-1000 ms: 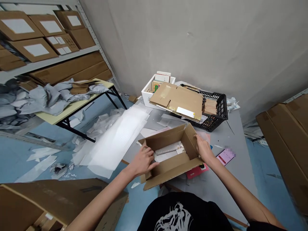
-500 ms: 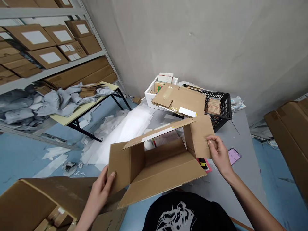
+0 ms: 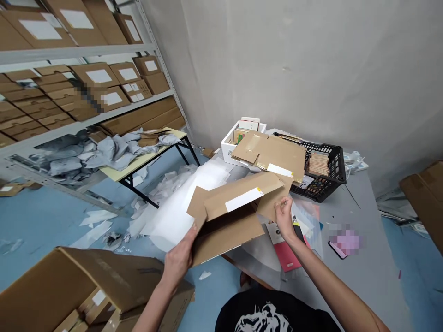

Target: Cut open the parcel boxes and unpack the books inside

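Observation:
I hold a small brown cardboard box [image 3: 235, 216] in the air above the near edge of the grey table [image 3: 360, 272]; it is pressed nearly flat, with a white label on its top panel. My left hand [image 3: 180, 259] grips its lower left corner, thumb on top. My right hand [image 3: 284, 216] pinches its right side flap between thumb and fingers. A red booklet [image 3: 289, 256] and clear plastic sleeves lie on the table under the box.
A black crate [image 3: 328, 177] and a white bin [image 3: 230, 145] stand at the table's back, flattened cardboard [image 3: 273, 152] across them. A pink phone [image 3: 344, 242] lies right. White foam sheets [image 3: 183, 212] hang off the left. An open carton [image 3: 90, 288] stands lower left; shelves of boxes [image 3: 69, 92] behind.
I lifted the open box off the table, leaving its contents there, and folded it almost flat. My left hand moved to its lower left corner. The view swung up and left.

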Demonstrator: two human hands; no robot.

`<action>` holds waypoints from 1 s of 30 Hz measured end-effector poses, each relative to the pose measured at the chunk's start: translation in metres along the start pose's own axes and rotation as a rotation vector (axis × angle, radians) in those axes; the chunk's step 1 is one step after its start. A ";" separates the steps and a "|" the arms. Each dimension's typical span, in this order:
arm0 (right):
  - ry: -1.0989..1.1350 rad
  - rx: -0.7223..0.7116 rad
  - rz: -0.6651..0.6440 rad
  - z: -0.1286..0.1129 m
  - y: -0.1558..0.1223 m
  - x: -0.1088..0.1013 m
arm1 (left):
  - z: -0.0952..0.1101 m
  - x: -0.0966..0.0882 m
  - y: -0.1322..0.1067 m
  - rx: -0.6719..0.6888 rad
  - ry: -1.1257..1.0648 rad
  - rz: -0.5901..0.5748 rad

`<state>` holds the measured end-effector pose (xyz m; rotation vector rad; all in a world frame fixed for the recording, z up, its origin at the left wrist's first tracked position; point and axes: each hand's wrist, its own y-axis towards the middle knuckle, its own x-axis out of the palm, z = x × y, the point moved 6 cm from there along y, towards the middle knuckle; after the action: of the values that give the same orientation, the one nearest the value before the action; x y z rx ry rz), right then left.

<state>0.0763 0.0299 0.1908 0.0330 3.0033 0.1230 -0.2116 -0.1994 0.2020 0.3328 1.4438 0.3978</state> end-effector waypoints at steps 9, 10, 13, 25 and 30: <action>0.362 0.433 0.037 0.085 -0.021 -0.035 | 0.055 0.096 -0.079 0.313 0.020 -0.300; 0.388 0.473 0.039 0.089 -0.021 -0.039 | 0.053 0.106 -0.085 0.302 0.001 -0.341; 0.290 0.587 0.000 0.101 -0.012 -0.047 | 0.045 0.133 -0.099 0.241 -0.080 -0.490; 0.073 0.660 -0.120 0.136 0.008 -0.055 | -0.032 0.214 -0.138 -0.844 -0.296 -0.449; 0.022 0.647 -0.060 0.131 0.004 -0.095 | -0.127 0.190 -0.068 -0.830 0.021 -0.323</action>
<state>0.1881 0.0416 0.0746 0.0067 2.9175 -0.8525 -0.3184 -0.1756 -0.0099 -0.5656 1.2059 0.6897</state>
